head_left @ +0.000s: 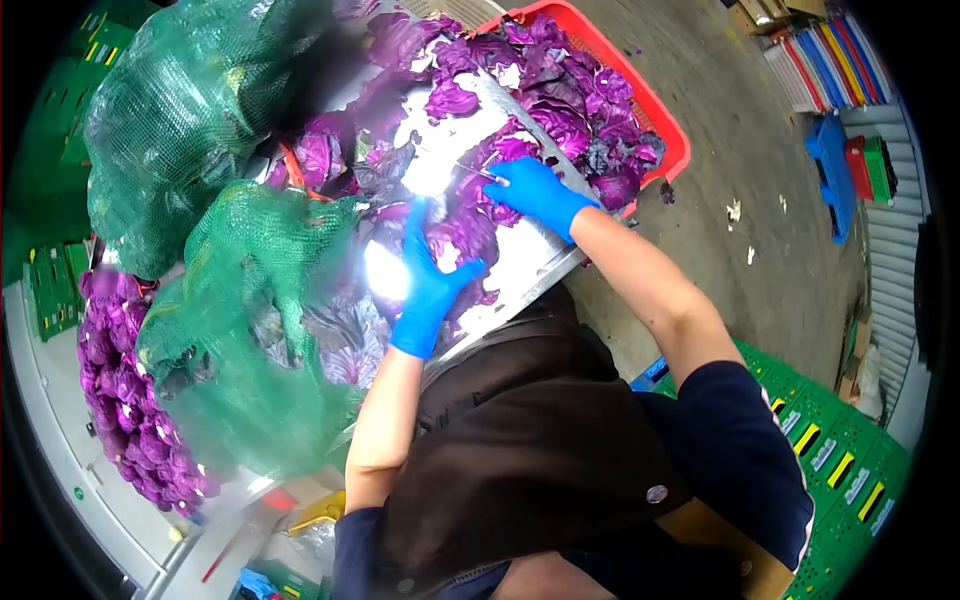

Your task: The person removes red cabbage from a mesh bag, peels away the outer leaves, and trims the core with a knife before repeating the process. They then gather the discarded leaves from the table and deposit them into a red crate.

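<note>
My left hand (432, 285), in a blue glove, lies beside a purple cabbage (465, 238) on the metal table (520, 275), its thumb and fingers spread apart. My right hand (535, 195), also gloved in blue, is closed around a knife, whose thin blade (470, 168) points left above the cabbage. Loose purple leaves (450, 98) and pale scraps lie around both hands. Left of my left hand, a green net bag (265, 270) lies open with cabbages (340, 335) partly under it.
A red crate (672, 130) heaped with purple leaves (570, 100) stands beyond the table's right edge. Another full green net bag (185, 120) is at the upper left, trimmed cabbages (130, 400) below it. Green crates (820, 460) stand at lower right.
</note>
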Motion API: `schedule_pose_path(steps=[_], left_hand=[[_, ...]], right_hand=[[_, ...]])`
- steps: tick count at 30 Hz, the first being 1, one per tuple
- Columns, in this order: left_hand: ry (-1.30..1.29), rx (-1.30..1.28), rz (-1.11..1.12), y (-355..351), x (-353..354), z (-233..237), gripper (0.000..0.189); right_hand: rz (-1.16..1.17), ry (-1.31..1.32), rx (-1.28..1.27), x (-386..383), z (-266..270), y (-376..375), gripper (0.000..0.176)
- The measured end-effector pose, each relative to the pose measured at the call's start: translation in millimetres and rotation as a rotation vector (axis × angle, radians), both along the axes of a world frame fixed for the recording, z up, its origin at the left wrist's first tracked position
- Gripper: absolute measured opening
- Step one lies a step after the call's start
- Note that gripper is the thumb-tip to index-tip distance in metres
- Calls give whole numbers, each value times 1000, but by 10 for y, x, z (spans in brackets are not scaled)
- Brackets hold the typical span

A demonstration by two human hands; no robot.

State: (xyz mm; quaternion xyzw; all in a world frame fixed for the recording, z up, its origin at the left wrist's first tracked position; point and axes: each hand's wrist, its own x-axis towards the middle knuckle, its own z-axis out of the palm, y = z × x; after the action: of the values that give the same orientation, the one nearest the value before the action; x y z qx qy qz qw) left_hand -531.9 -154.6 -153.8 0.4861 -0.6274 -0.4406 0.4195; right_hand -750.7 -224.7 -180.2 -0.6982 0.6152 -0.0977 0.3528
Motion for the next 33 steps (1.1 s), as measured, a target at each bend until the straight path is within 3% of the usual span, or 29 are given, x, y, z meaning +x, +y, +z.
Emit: schedule_pose_path(steps=[2, 4, 5, 8, 9, 11, 16, 18, 21, 27, 30, 33], left_hand=[[-15, -6, 49, 65, 5, -51, 104], [186, 217, 206, 180, -43, -22, 102], [293, 321, 286, 176, -66, -21, 102], [157, 354, 248, 119, -99, 157, 93], [-111, 190, 193, 99, -114, 131, 88], [-49, 206, 133, 11, -131, 142, 88], [147, 248, 107, -60, -227, 161, 87], [124, 253, 129, -63, -245, 108, 88], [48, 241, 130, -70, -249, 117, 91], [6, 175, 162, 0, -210, 32, 92], [-55, 128, 163, 83, -182, 54, 96], [-49, 114, 115, 76, -127, -10, 97]], right_hand=[[-66, -49, -8, -4, -143, 131, 33], [-138, -55, 72, -38, -73, 84, 32], [-136, -62, -64, -39, -29, 34, 37], [-138, -81, -413, 46, 349, 313, 59], [-51, -41, -371, 91, 552, 380, 64], [111, 38, -298, 167, 949, 446, 74], [255, 251, -282, 156, 1044, 461, 67], [266, 293, -186, 198, 1108, 473, 65], [238, 278, -246, 232, 964, 448, 60], [88, -56, -119, 263, 942, 292, 38], [-234, -307, 322, 3, 913, -48, 32], [11, -264, -63, 159, 1002, 164, 38]])
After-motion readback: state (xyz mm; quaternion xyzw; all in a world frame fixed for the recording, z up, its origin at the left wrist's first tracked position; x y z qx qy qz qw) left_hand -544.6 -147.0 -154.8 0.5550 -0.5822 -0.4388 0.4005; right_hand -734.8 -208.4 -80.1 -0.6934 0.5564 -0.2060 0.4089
